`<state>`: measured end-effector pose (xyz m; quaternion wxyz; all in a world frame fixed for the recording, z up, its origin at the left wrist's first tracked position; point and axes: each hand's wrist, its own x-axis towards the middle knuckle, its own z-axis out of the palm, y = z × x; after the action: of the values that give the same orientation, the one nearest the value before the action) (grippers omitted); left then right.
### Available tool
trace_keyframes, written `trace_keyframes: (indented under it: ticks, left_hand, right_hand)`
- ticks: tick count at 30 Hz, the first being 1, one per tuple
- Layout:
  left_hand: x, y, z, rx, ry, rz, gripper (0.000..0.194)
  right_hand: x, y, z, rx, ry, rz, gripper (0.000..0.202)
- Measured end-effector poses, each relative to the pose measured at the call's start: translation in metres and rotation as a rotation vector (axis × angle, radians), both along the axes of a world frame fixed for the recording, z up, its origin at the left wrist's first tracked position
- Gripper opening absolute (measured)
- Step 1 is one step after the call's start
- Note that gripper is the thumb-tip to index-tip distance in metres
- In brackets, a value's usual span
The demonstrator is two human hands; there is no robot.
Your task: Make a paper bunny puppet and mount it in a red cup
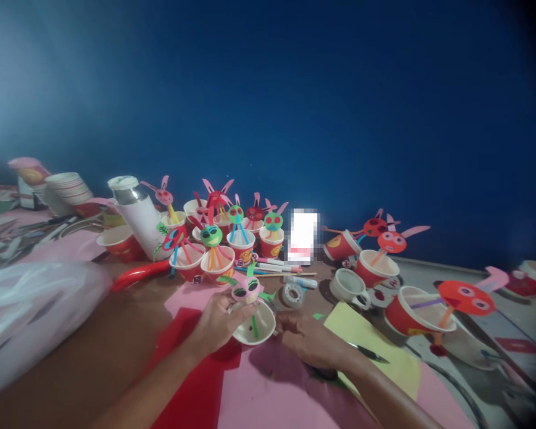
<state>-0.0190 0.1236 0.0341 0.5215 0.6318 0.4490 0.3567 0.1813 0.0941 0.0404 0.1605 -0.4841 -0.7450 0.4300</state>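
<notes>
Near the middle of the table, my left hand (217,325) is closed at the left rim of a white-lined paper cup (265,333), its thumb just under a pink paper face (246,290). The face has dark eyes and green ears, and a green strip (255,325) runs down inside the cup. Against the cup's right side, my right hand (301,336) has its fingers curled together; what they pinch, if anything, is hidden. Under both hands lie a red paper sheet (185,375) and a pink sheet (254,393).
Several finished-looking cup puppets (212,235) stand behind, beside a tilted white bottle (140,220). Markers (279,264), a tape roll (292,294) and a white mug (348,286) lie beyond my hands. At right are yellow paper (375,351), a black pen (370,353) and an orange-faced puppet (467,298).
</notes>
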Motion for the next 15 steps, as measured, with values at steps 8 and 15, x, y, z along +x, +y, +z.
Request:
trace_keyframes:
  ticks: [8, 15]
  left_hand:
    - [0.000, -0.001, 0.003, 0.043, 0.024, -0.039, 0.022]
    - [-0.002, -0.003, 0.015, 0.050, 0.070, -0.091, 0.027]
  right_hand:
    - [-0.003, -0.004, 0.005, 0.076, -0.138, 0.014, 0.011]
    - [-0.005, -0.007, 0.014, 0.131, -0.168, 0.032, 0.020]
